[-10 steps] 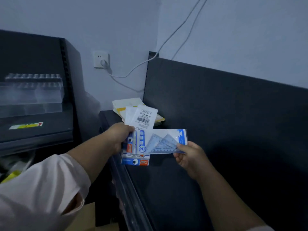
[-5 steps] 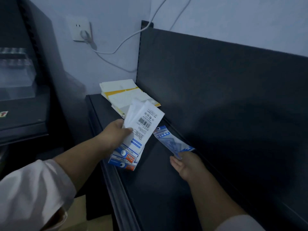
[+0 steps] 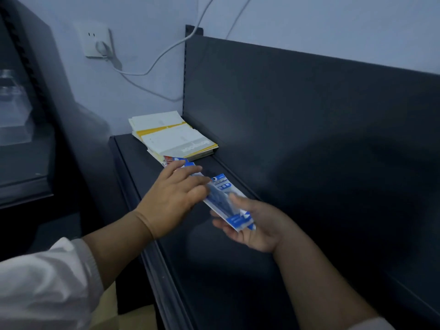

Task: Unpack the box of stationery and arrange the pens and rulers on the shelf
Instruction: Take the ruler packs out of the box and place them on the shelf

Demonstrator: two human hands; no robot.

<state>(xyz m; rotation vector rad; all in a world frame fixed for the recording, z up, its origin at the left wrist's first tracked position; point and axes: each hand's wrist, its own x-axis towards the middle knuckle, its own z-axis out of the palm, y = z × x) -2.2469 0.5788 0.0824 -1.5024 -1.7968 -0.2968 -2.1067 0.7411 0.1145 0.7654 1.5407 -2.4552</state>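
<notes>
**Laying ruler packs on the shelf**

Dim corner of grey wall (image 3: 142, 20), with a socket (image 3: 97, 41) and cables (image 3: 152, 73) above a dark shelf (image 3: 214, 270). At the far end, against the back panel (image 3: 309, 115), a stack (image 3: 176, 136) of white and yellow packs. Just in front of it, flat packs (image 3: 178, 160) with red and blue print, lying on the shelf.

Reaches forward with the left hand (image 3: 173, 198), palm down, fingers straight and spread, resting on those packs, probably to keep them in place and squared to the stack.

Cradles a ruler pack (image 3: 220, 186) in the right hand (image 3: 257, 227), palm up, thumb curled over its near end, fingers beneath. Holds it tilted, far end toward the left fingers, low over the shelf, likely to slide it in beside the rest. Cannot tell whether its far end touches the shelf.
</notes>
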